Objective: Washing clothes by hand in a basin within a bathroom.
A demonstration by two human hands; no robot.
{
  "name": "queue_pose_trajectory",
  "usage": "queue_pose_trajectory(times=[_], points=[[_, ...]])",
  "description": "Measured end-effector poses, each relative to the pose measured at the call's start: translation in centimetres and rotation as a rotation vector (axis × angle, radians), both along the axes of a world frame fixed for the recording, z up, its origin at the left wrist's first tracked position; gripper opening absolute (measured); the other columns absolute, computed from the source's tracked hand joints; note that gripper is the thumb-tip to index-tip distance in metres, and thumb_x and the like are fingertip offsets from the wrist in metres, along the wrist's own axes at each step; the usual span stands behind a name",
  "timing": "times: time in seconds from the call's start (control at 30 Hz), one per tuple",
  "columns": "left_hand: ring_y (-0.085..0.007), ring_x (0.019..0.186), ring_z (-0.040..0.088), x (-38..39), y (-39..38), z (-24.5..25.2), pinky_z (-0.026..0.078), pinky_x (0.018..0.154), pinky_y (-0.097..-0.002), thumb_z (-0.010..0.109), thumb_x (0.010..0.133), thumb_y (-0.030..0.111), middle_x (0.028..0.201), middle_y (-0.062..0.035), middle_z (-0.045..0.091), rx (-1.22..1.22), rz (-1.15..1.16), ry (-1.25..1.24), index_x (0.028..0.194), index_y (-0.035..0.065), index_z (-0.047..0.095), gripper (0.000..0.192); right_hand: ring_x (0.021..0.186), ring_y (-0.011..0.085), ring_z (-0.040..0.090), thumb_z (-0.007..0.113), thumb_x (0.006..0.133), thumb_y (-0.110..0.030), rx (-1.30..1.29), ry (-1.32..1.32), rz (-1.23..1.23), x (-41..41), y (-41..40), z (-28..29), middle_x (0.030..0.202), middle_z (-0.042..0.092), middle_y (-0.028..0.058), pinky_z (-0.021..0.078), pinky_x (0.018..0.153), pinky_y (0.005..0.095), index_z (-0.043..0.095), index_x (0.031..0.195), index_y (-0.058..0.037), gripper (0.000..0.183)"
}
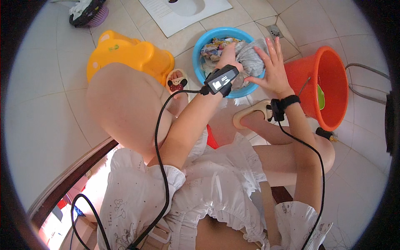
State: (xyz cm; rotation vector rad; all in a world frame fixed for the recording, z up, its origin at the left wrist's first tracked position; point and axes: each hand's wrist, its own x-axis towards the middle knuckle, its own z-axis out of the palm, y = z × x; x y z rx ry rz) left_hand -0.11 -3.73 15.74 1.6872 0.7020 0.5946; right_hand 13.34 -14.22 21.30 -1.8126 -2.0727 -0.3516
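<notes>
A round blue plastic basin (197,67) stands on the tiled floor in front of me. In it lie a patterned multicoloured cloth (215,48) and a bunched grey cloth (251,57), with some water below. My left hand (230,59) reaches into the basin and grips the grey cloth at its left side; its fingertips are partly hidden. My right hand (272,70) is held over the basin's right rim, fingers spread, beside the grey cloth, with nothing in its grasp. A cabled black device is strapped to each wrist.
A red bucket (332,93), tipped towards the view, holds a green plastic item (321,97). A yellow plastic stool (131,56) stands left, a squat toilet (187,12) beyond. A floor drain (274,30) and a purple basket (98,15) are farther off.
</notes>
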Motion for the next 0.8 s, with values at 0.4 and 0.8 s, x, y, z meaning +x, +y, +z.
queue_pose_trajectory(times=[0.4,0.8], points=[[-0.0188,0.075,0.059,3.5,0.9,0.6,0.049,0.064,-0.0363,0.041,0.087,0.021,0.083,-0.0045,0.060,-1.215,0.061,-0.647,0.084,0.0095,0.055,0.019,0.081,0.0254,0.059,0.065,0.071,-0.027,0.210,0.596,-0.073,-0.6,3.0,0.2,0.093,0.060,0.0121,0.0461,0.072,0.0316,0.058,0.093,-0.0050,0.032],[-0.0151,0.076,0.055,4.1,-1.9,2.8,0.044,0.067,-0.0283,0.053,0.074,0.007,0.083,-0.0075,0.057,-0.417,0.498,-0.380,0.090,0.0004,0.051,0.017,0.073,0.0180,0.058,0.037,0.087,-0.035,0.127,2.080,-0.696,-2.4,3.4,-6.4,0.083,0.060,0.0044,0.0445,0.064,0.0308,0.059,0.093,-0.0072,0.035]])
